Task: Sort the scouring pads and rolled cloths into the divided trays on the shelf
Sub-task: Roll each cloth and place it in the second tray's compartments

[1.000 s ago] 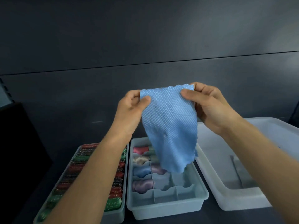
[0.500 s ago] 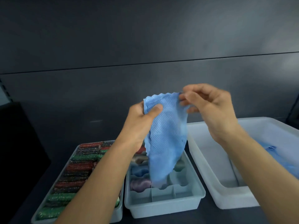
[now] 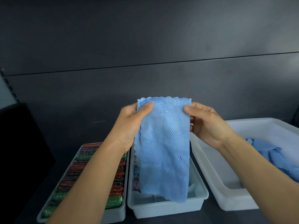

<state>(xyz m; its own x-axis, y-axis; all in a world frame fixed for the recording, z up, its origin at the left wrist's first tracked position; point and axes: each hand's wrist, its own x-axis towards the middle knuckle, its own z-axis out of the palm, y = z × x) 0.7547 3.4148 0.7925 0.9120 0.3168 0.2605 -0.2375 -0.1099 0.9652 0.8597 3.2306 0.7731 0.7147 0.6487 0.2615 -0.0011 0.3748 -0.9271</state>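
**One head-worn view, looking forward and down**

A single wide-angle camera sits on the person's head, facing a dark back panel (image 3: pixel 145 38) and tilted down onto the shelf (image 3: pixel 212 215). It is close. Both forearms enter from the bottom edge, and the left hand (image 3: pixel 132 125) and right hand (image 3: pixel 208 125) pinch a blue cloth (image 3: pixel 163 143) near the centre of the frame, hiding much of the middle divided tray (image 3: pixel 165 207). The scouring-pad tray (image 3: pixel 113 215) lies lower left, and the white bin (image 3: pixel 234 201) runs off the right edge.
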